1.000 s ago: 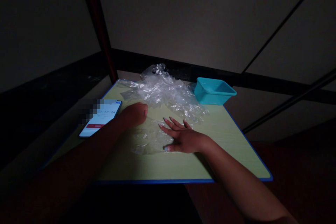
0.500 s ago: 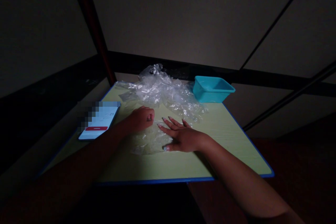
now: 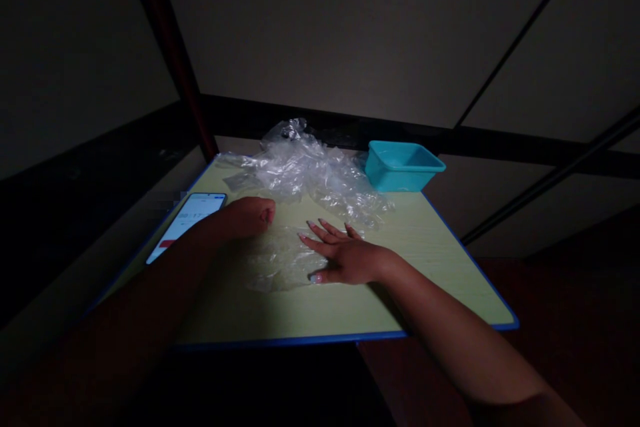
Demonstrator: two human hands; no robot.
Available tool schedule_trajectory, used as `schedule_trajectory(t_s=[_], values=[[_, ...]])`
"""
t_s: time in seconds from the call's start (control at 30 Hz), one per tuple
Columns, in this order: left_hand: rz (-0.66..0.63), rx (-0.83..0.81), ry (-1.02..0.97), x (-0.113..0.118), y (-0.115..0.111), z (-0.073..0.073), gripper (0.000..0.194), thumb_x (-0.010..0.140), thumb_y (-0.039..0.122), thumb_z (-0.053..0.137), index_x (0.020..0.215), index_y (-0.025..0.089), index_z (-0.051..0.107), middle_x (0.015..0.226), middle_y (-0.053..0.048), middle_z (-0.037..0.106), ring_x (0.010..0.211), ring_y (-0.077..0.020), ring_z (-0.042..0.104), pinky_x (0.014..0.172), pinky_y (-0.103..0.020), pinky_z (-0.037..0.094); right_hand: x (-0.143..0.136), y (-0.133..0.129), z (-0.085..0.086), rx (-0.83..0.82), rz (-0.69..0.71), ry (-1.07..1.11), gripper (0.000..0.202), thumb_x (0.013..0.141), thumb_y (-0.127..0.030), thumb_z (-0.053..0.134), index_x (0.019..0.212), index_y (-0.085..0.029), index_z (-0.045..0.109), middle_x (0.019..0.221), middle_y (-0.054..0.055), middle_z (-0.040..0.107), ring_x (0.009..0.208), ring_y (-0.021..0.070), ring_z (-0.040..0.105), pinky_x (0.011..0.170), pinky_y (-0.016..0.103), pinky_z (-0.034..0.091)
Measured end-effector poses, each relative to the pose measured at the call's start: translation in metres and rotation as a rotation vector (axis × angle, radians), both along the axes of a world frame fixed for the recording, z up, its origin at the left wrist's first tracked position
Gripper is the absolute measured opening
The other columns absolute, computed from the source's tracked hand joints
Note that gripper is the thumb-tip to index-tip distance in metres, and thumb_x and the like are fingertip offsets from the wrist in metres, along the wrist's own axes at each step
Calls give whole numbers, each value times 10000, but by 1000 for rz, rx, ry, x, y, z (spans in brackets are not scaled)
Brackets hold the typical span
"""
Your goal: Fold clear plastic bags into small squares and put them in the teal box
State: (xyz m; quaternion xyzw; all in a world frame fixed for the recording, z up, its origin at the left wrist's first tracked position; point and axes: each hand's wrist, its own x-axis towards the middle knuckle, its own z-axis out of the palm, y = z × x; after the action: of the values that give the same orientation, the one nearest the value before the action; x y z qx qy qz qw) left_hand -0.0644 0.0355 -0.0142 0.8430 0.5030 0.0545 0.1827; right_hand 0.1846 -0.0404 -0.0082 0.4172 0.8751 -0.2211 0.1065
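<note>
A clear plastic bag [image 3: 280, 267] lies spread fairly flat on the table, wrinkled in places. My right hand [image 3: 350, 257] rests palm down on its right part, fingers stretched and spread. My left hand [image 3: 250, 217] is closed in a fist near the bag's upper left edge; nothing shows in its fingers. Whether the fist touches the bag or hovers just over it, I cannot tell. Behind both hands sits a loose heap of crumpled clear plastic bags [image 3: 305, 170].
A turquoise plastic basket [image 3: 400, 180] stands at the table's back right corner. On the left lies a phone [image 3: 200, 210] with a lit screen, partly covered by my left forearm. The pale table [image 3: 425, 300] has a blue edge; cabinet panels [image 3: 320, 33] rise behind it.
My left fist has moved left across the bag toward the phone, uncovering more of the bag. The right hand stays spread on the plastic. The view has shifted slightly.
</note>
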Motion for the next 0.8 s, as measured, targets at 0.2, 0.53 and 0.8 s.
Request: schedule_trajectory(t_s=[0.2,0.53,0.8], values=[[108,230,20,-1,1,4,216,628,91,439,783,179,561,832,-74,587,839,-248,552,724,-347,431,0,0,1,2,-3,2,842,835,-639,482,1495,-300,83,1563,45,-64,1429,314,-78,1073,656,-6],[-351,233,-78,46,-45,-13,704,903,507,374,1451,93,224,1526,-180,242,1413,-264,215,1127,-422,216,-1,1,-3,10,-5,-12,833,840,-629,487,1493,-296,92,1562,56,-45,1427,321,-67,1069,663,-10],[-316,107,186,39,-46,-17,938,814,671,429,1491,104,111,1537,-189,118,1432,-290,128,1122,-545,96,-2,0,-2,21,0,-9,856,838,-620,501,1494,-271,77,1552,70,-66,1430,286,-83,1081,638,-14]])
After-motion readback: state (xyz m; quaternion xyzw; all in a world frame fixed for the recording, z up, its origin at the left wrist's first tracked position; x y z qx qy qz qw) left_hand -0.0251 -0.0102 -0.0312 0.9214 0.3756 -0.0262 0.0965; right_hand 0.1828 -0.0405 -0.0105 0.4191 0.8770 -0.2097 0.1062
